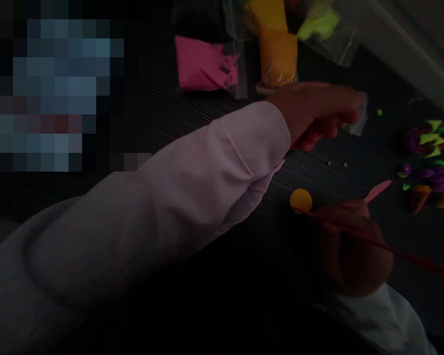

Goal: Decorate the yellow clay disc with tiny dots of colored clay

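Yellow disc: 1. Red tool: 1, at disc. Tiny brown balls: 2, beyond disc. Pink-filled bag: 1, farther beyond disc.

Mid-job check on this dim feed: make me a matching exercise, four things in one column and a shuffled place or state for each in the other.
Things
1. Round yellow piece
2. Thin red tool
3. Pink packet
4. Left hand

Places and states
A. Beside the orange packet
B. With clear plastic at its fingertips
C. At the tool's tip
D. Held in the right hand

Pairs: 1-C, 2-D, 3-A, 4-B
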`<state>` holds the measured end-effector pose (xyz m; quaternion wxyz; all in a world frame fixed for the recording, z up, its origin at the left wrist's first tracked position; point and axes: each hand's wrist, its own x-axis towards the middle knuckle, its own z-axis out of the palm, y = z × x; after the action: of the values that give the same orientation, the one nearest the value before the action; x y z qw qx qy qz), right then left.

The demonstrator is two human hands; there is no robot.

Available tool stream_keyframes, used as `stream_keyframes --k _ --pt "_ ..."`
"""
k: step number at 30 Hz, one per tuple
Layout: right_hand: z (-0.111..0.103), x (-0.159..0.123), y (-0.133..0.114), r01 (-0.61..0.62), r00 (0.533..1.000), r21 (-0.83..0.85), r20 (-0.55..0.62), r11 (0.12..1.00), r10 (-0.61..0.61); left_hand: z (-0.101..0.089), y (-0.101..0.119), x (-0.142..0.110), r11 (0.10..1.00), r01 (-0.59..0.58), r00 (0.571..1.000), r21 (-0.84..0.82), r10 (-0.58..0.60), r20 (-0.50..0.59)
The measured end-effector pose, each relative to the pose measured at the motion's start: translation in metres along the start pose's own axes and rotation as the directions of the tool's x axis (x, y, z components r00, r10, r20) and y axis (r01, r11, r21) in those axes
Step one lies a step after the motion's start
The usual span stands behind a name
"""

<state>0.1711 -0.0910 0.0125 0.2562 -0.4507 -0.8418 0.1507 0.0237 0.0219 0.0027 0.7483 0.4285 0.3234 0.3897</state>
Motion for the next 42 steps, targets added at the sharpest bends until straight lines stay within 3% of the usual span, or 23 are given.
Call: stream_keyframes --k 4,8,13,18,21,25,30,31,32,35,42 --pt "-0.001 0.000 0.000 -0.001 0.999 -0.018 0.052 1.000 0.002 0.002 0.001 -0.003 1.000 -0.020 0.997 0.012 0.021 -0.079" --pt "0.000 -0.001 0.000 -0.006 1.000 -0.007 0.023 1.000 0.006 0.001 0.003 -0.003 1.000 0.012 1.000 0.023 -0.012 -0.009" --pt "0.000 -0.001 -0.001 -0.008 0.999 -0.010 0.041 1.000 0.009 0.004 0.003 -0.005 0.999 -0.023 0.997 0.027 0.025 -0.077" --pt "-0.003 -0.001 0.000 0.018 0.997 -0.016 0.079 1.000 -0.017 0.004 0.002 -0.005 0.999 -0.039 0.997 -0.005 0.038 -0.060" --pt "-0.005 -0.001 -0.001 0.025 0.999 0.015 0.046 1.000 -0.025 0.001 0.001 -0.003 0.997 -0.033 0.999 -0.067 0.031 -0.027" --pt "-0.006 0.001 -0.002 0.021 0.990 -0.025 0.137 0.999 -0.018 -0.002 0.000 -0.001 0.994 -0.021 1.000 -0.106 0.019 -0.019" --pt "-0.008 -0.002 0.001 0.046 0.992 0.004 0.119 0.999 -0.046 0.003 0.005 -0.005 1.000 0.006 0.998 -0.008 -0.007 -0.061" --pt "-0.009 -0.004 0.002 0.032 0.991 0.009 0.127 0.999 -0.033 0.005 0.007 -0.006 0.999 0.030 0.999 0.017 -0.029 -0.025" --pt "-0.010 -0.005 0.003 0.020 0.990 0.020 0.141 1.000 -0.023 0.006 0.009 -0.007 0.999 0.026 0.995 0.039 -0.022 -0.100" --pt "-0.013 -0.006 0.005 0.011 0.982 0.053 0.187 0.999 -0.021 0.010 0.014 -0.007 0.995 0.060 0.983 0.081 -0.045 -0.177" --pt "-0.015 -0.010 0.007 -0.014 0.986 0.028 0.165 1.000 0.010 0.002 0.009 0.001 0.998 0.058 0.995 0.033 -0.055 -0.079"
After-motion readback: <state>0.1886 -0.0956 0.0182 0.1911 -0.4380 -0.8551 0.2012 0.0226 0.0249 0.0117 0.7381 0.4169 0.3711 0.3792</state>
